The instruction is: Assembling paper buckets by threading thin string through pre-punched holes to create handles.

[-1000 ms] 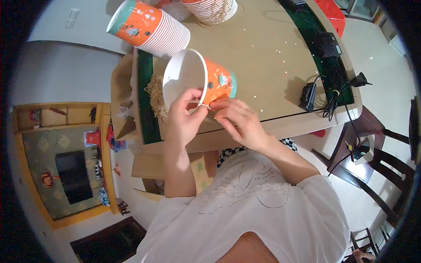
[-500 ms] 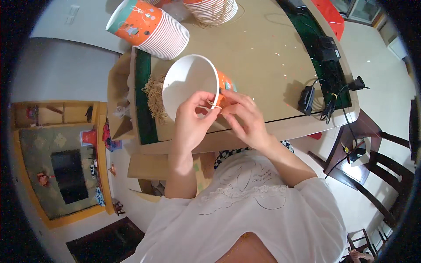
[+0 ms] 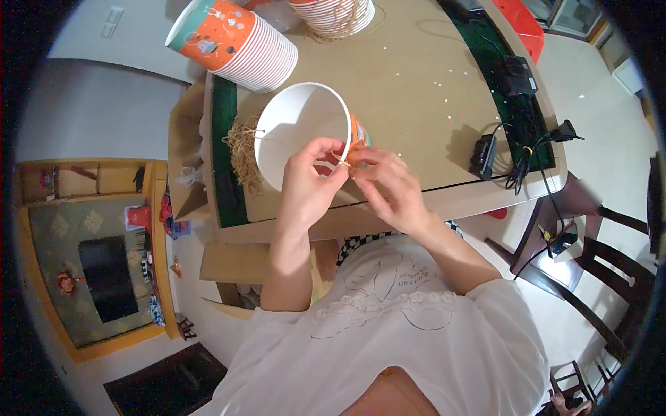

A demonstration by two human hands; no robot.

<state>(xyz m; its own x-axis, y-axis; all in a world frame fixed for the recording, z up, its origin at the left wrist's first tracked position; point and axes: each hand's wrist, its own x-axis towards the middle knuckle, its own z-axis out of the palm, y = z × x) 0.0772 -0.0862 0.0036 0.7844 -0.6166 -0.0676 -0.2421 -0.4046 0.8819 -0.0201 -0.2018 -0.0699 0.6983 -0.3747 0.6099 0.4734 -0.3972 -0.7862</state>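
While I watch from afar through the head camera, I see the left hand [image 3: 310, 186] at the near right edge of a white-lined orange cup [image 3: 295, 118], its thumb and forefinger pinching pale string [image 3: 343, 162] by the rim. The right hand [image 3: 390, 186] is beside it, just outside that rim, with fingers curled and fingertips bunched near the string; I cannot tell from here whether they pinch it. The cup sits tilted over the near left part of the table [image 3: 409, 104], its mouth toward me and to the left.

Just left of the cup I see a tan heap [image 3: 241, 152] of loose strands. Beyond it, a stack [image 3: 253, 55] of nested cups lies tipped, and a second stack [image 3: 336, 17] stands farther off with strands around it. To my right are a black adapter [image 3: 483, 156], bundled cords [image 3: 524, 156] and a plug [image 3: 565, 130]. Small pale bits [image 3: 437, 84] dot the tabletop between.
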